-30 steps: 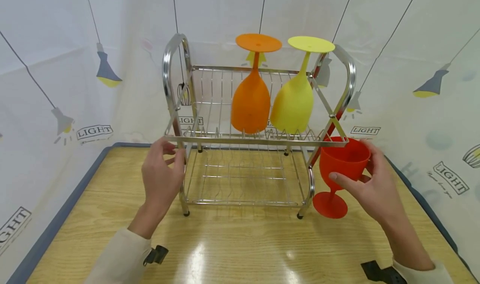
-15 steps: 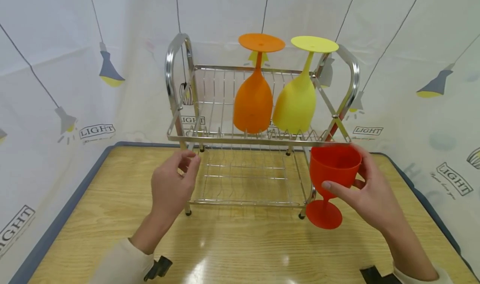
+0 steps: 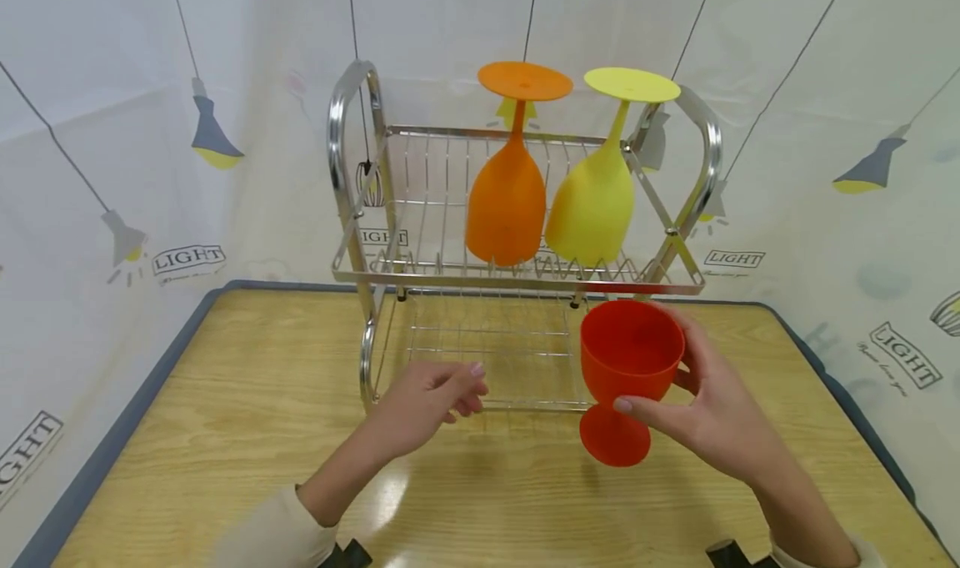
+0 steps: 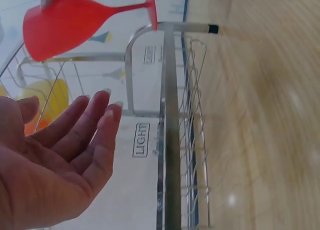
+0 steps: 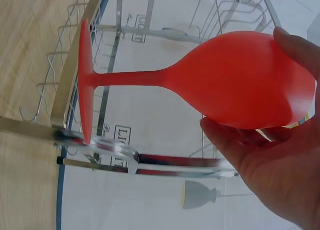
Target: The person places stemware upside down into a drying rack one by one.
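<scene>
My right hand point(image 3: 712, 414) grips a red goblet point(image 3: 626, 351) by its bowl, thumb on the near side and fingers behind. The goblet is upright, its mouth up, in front of the rack's right side. In the right wrist view the red goblet point(image 5: 240, 79) shows its stem and round foot. My left hand point(image 3: 431, 401) holds nothing; its fingers are loosely bent in front of the lower shelf. The left wrist view shows that left hand point(image 4: 65, 155) palm up, below the red goblet point(image 4: 70, 27).
A two-tier metal dish rack point(image 3: 517, 283) stands on the wooden table point(image 3: 480, 501). On its upper shelf an orange goblet point(image 3: 506, 201) and a yellow goblet point(image 3: 592, 205) rest upside down. Behind hangs a white cloth point(image 3: 262, 134) printed with lamps.
The red goblet and my right hand have moved left and a little toward me, from beside the rack to its front. My left hand has left the rack's left side and moved right.
</scene>
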Available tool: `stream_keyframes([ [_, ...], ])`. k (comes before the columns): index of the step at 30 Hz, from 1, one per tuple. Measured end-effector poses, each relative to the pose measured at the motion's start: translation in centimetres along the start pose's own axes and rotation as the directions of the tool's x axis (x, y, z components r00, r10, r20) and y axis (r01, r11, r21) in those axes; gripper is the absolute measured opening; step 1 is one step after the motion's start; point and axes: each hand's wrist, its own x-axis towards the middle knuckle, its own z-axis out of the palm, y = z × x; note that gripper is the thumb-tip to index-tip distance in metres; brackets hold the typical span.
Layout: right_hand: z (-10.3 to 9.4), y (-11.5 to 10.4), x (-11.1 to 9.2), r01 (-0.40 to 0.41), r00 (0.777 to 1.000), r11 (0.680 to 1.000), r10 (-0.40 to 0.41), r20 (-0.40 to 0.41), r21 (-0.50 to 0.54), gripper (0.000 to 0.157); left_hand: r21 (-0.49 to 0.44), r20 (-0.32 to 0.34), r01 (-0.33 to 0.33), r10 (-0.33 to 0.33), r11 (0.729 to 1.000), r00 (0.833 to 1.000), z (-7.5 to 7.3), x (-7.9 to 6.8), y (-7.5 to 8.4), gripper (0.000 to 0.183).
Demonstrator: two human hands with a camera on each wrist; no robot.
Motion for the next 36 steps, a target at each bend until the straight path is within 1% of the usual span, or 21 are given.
stream_keyframes([
  [2,0.5,-0.3,0.0,0.012,1.0,1.0,-0.012,0.025,0.01,0.085,-0.044,0.067,0.009,-0.006,0.999,0.998,0.5,0.0,0.0,0.05],
  [5,1.3,-0.6,0.1,0.06,0.996,0.998,-0.06,0.059,0.004,0.088,-0.147,0.148,0.04,-0.018,0.988,0.989,1.0,0.1,0.1,0.055],
  [8,2.2,-0.9,0.3,0.141,0.987,0.989,-0.138,0.08,-0.043,0.091,-0.254,0.216,0.095,-0.04,0.963,0.976,1.4,0.0,0.3,0.058],
  [11,3.0,-1.2,0.4,0.244,0.967,0.962,-0.232,0.101,-0.126,0.096,-0.34,0.277,0.141,-0.045,0.93,0.96,1.7,0.0,0.6,0.062],
  [14,3.6,-1.7,0.5,0.351,0.934,0.917,-0.329,0.137,-0.192,0.1,-0.408,0.33,0.169,-0.028,0.897,0.944,2.0,0.0,0.9,0.067],
  [17,4.1,-2.0,0.6,0.436,0.898,0.869,-0.401,0.184,-0.234,0.103,-0.481,0.375,0.2,-0.006,0.854,0.927,2.1,0.0,1.0,0.069],
  [20,4.5,-2.2,0.6,0.511,0.857,0.818,-0.464,0.225,-0.263,0.101,-0.548,0.416,0.24,0.012,0.801,0.909,2.1,0.0,1.1,0.066],
  [22,4.6,-2.2,0.6,0.558,0.828,0.78,-0.504,0.245,-0.283,0.1,-0.575,0.435,0.262,0.019,0.775,0.9,2.0,0.0,1.1,0.065],
  [24,4.7,-2.1,0.7,0.598,0.801,0.744,-0.538,0.262,-0.298,0.097,-0.596,0.445,0.28,0.019,0.753,0.895,2.0,-0.1,1.0,0.066],
  [25,4.8,-2.0,0.7,0.611,0.791,0.733,-0.549,0.27,-0.298,0.097,-0.603,0.446,0.284,0.02,0.745,0.895,2.0,-0.1,1.0,0.066],
  [27,4.8,-1.9,0.7,0.627,0.779,0.716,-0.561,0.281,-0.308,0.096,-0.621,0.441,0.286,0.024,0.729,0.897,2.1,-0.2,0.9,0.065],
  [30,4.7,-1.7,0.6,0.625,0.78,0.709,-0.551,0.297,-0.327,0.098,-0.666,0.425,0.287,0.034,0.689,0.905,2.3,-0.3,0.7,0.06],
  [32,4.6,-1.7,0.4,0.608,0.793,0.716,-0.526,0.307,-0.342,0.099,-0.696,0.412,0.283,0.045,0.66,0.91,2.5,-0.3,0.6,0.056],
  [36,4.4,-1.5,0.3,0.574,0.816,0.736,-0.474,0.332,-0.359,0.1,-0.75,0.39,0.262,0.087,0.607,0.917,2.9,-0.5,0.4,0.052],
])
